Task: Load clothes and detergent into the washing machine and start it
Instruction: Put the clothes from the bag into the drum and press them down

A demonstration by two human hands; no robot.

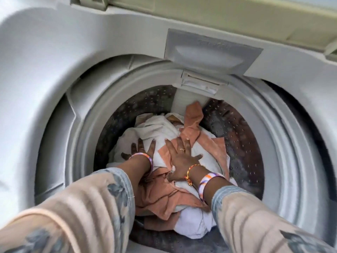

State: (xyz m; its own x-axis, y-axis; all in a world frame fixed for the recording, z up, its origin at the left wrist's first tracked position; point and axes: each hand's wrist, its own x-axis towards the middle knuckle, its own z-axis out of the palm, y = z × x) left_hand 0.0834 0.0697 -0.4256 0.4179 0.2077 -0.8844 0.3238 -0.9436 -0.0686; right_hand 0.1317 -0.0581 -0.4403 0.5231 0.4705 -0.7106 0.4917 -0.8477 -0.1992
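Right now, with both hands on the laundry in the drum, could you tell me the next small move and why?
Probably withdraw both hands: the left hand and right hand press flat on the white and orange clothes, which already sit low in the drum, and no detergent is visible yet.

My left hand [141,149] lies partly behind my own wrist and bangle, so its palm and thumb are out of sight. The heel of my right hand [179,157] is tucked behind the thread at my wrist. My sleeves [76,212] are smeared by motion and run off the near edge. Under the clothes [164,194] the drum floor is covered, and the near wall of the drum [242,132] is blocked by my arms. The raised lettering on the far lint-filter cover [213,49] is too blurred to read. The washing machine [36,70] is cut off left, right and far.
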